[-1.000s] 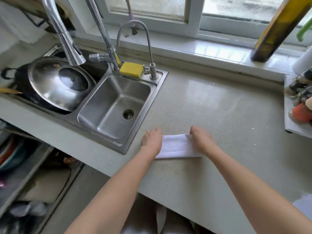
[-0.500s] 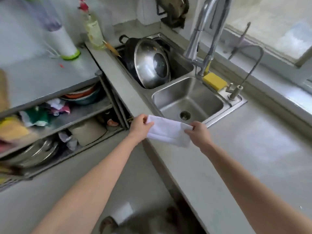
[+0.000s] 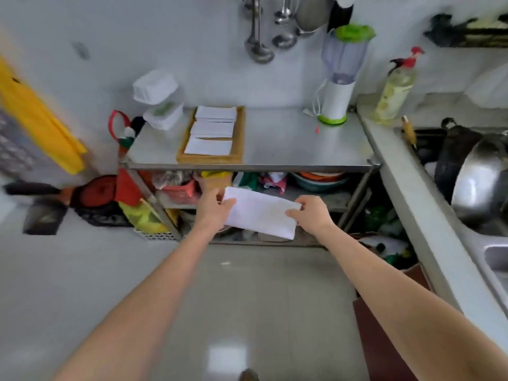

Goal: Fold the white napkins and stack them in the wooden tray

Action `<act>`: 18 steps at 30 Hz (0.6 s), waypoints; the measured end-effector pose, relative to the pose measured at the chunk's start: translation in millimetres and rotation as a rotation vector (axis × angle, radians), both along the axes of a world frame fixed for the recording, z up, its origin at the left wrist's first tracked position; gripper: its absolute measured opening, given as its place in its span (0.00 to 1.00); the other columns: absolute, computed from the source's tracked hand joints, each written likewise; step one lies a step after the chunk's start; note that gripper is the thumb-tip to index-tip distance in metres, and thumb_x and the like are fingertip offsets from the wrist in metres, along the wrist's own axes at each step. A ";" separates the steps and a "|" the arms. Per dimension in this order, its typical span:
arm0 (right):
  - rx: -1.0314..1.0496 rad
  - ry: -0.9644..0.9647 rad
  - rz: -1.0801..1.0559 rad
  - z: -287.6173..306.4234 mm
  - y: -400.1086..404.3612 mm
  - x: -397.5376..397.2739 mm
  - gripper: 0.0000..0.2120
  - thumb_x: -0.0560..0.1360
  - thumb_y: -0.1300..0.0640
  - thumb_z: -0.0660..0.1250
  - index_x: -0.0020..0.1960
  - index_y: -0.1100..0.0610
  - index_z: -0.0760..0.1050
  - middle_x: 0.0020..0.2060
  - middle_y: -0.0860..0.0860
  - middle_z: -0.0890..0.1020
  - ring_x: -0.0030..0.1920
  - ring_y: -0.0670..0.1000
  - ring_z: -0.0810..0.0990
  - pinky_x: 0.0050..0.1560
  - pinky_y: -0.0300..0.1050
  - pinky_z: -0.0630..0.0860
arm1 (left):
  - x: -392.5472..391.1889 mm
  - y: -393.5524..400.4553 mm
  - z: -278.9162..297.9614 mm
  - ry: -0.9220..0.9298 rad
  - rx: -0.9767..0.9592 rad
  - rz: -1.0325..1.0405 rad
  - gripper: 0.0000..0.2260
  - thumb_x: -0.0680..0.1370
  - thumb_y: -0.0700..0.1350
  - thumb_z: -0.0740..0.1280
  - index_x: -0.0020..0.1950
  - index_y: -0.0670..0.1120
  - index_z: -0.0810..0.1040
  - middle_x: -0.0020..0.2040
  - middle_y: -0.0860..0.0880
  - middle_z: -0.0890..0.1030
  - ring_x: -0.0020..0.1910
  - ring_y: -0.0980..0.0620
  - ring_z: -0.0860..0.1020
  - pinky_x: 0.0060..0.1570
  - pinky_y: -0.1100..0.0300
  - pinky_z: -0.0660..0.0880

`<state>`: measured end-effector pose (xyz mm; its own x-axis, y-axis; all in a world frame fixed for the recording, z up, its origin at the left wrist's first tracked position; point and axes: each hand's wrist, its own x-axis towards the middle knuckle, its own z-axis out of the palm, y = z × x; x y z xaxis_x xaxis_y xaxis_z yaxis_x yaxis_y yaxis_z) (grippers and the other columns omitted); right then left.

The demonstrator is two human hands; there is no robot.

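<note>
A folded white napkin (image 3: pixel 260 213), a flat, soft oblong with crisp edges, is held in the air between both hands, in front of the lower shelves of a steel rack and above the pale floor. The left hand (image 3: pixel 214 208) pinches the napkin's left short edge, thumb on top and fingers (image 3: pixel 217 194) curled behind; the right hand (image 3: pixel 312 215) pinches the right short edge, its fingers clamped on the cloth. Beyond the fingers, on the smooth, brushed-metal bench (image 3: pixel 288 138) that forms the rack's top, lies a shallow rectangular wooden tray (image 3: pixel 239 138) with a raised rim. Inside it lie folded napkins (image 3: pixel 212 130) in three flat white oblongs set in a row from front to back, the edges slightly overlapping. Farther back and to the right of the fingers stands a blender (image 3: pixel 339 78) with a white cylindrical base, translucent jar and green lid. Left of the tray sit stacked, clear plastic containers (image 3: pixel 158 97). Rounded metal ladles (image 3: pixel 259 37) hang on the wall above.
</note>
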<state>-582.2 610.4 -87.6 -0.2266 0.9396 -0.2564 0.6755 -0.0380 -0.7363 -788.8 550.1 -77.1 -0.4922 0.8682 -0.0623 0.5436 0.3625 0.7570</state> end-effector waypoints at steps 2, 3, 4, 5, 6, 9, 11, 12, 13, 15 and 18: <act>-0.011 -0.004 0.003 2.1 15.6 -40.8 0.09 0.74 0.58 0.70 0.40 0.57 0.71 0.32 0.51 0.74 0.37 0.53 0.75 0.34 0.41 0.68 | -38.2 4.9 0.6 0.039 -0.016 0.007 0.04 0.78 0.41 0.66 0.49 0.40 0.75 0.43 0.48 0.74 0.40 0.51 0.71 0.33 0.65 0.61; -0.014 -0.001 -0.004 1.5 25.0 -57.3 0.12 0.74 0.57 0.69 0.37 0.57 0.68 0.31 0.50 0.72 0.36 0.52 0.73 0.33 0.41 0.66 | -53.7 10.0 -1.3 0.040 -0.028 0.013 0.04 0.78 0.41 0.66 0.48 0.40 0.75 0.41 0.47 0.74 0.40 0.48 0.72 0.33 0.63 0.63; -0.015 0.008 -0.013 -0.8 35.5 -71.8 0.15 0.74 0.58 0.69 0.34 0.56 0.66 0.30 0.50 0.70 0.35 0.52 0.71 0.33 0.41 0.65 | -67.5 16.5 -4.6 0.033 -0.039 0.026 0.05 0.78 0.40 0.65 0.48 0.39 0.76 0.41 0.43 0.75 0.42 0.44 0.74 0.33 0.61 0.65; -0.020 0.012 -0.019 -4.2 46.7 -84.9 0.17 0.74 0.58 0.69 0.33 0.56 0.64 0.29 0.51 0.69 0.34 0.52 0.70 0.33 0.41 0.65 | -80.1 24.0 -8.8 0.018 -0.053 0.039 0.05 0.78 0.40 0.65 0.47 0.38 0.76 0.41 0.41 0.77 0.45 0.41 0.75 0.37 0.58 0.67; -0.034 0.018 -0.027 -8.7 59.2 -96.9 0.18 0.75 0.58 0.69 0.33 0.56 0.63 0.29 0.51 0.68 0.33 0.52 0.69 0.32 0.41 0.64 | -91.2 32.5 -13.2 0.000 -0.063 0.053 0.05 0.78 0.40 0.65 0.46 0.39 0.76 0.41 0.41 0.77 0.44 0.41 0.75 0.38 0.57 0.68; -0.081 0.039 -0.046 -21.4 103.4 -132.9 0.18 0.74 0.60 0.68 0.32 0.56 0.62 0.28 0.51 0.66 0.31 0.50 0.65 0.35 0.43 0.64 | -125.4 67.9 -27.2 -0.066 -0.086 0.097 0.05 0.78 0.41 0.66 0.46 0.40 0.75 0.43 0.44 0.78 0.44 0.47 0.75 0.42 0.58 0.68; -0.113 0.102 -0.067 -28.7 137.2 -159.1 0.19 0.74 0.62 0.67 0.31 0.55 0.61 0.27 0.50 0.63 0.31 0.50 0.63 0.35 0.43 0.62 | -149.5 98.0 -29.3 -0.059 -0.088 0.133 0.04 0.77 0.42 0.67 0.46 0.41 0.76 0.44 0.46 0.78 0.45 0.48 0.75 0.45 0.58 0.68; -0.138 0.138 -0.080 -32.4 155.1 -172.5 0.19 0.75 0.62 0.67 0.31 0.55 0.61 0.27 0.50 0.63 0.31 0.50 0.63 0.34 0.42 0.62 | -161.7 113.5 -29.2 -0.062 -0.077 0.158 0.03 0.77 0.42 0.68 0.46 0.43 0.75 0.43 0.48 0.78 0.44 0.49 0.75 0.45 0.59 0.68; -0.159 0.151 -0.087 -33.9 172.1 -185.8 0.16 0.76 0.62 0.66 0.32 0.57 0.64 0.29 0.51 0.65 0.33 0.51 0.65 0.33 0.42 0.62 | -173.7 129.4 -29.5 -0.077 -0.069 0.189 0.03 0.77 0.42 0.68 0.45 0.44 0.75 0.42 0.49 0.78 0.44 0.50 0.75 0.44 0.61 0.67; -0.190 0.174 -0.107 -35.9 201.2 -210.4 0.05 0.76 0.61 0.66 0.43 0.61 0.72 0.36 0.52 0.71 0.39 0.52 0.71 0.38 0.43 0.69 | -195.6 157.1 -30.2 -0.095 -0.076 0.241 0.03 0.77 0.41 0.68 0.46 0.44 0.75 0.41 0.50 0.77 0.44 0.52 0.74 0.42 0.64 0.65; -0.174 0.228 -0.147 -29.6 244.2 -244.1 0.10 0.76 0.62 0.67 0.55 0.61 0.69 0.44 0.52 0.73 0.46 0.52 0.73 0.43 0.45 0.71 | -226.8 202.4 -32.5 -0.132 -0.054 0.310 0.07 0.76 0.41 0.69 0.53 0.41 0.76 0.47 0.48 0.77 0.46 0.51 0.74 0.46 0.63 0.67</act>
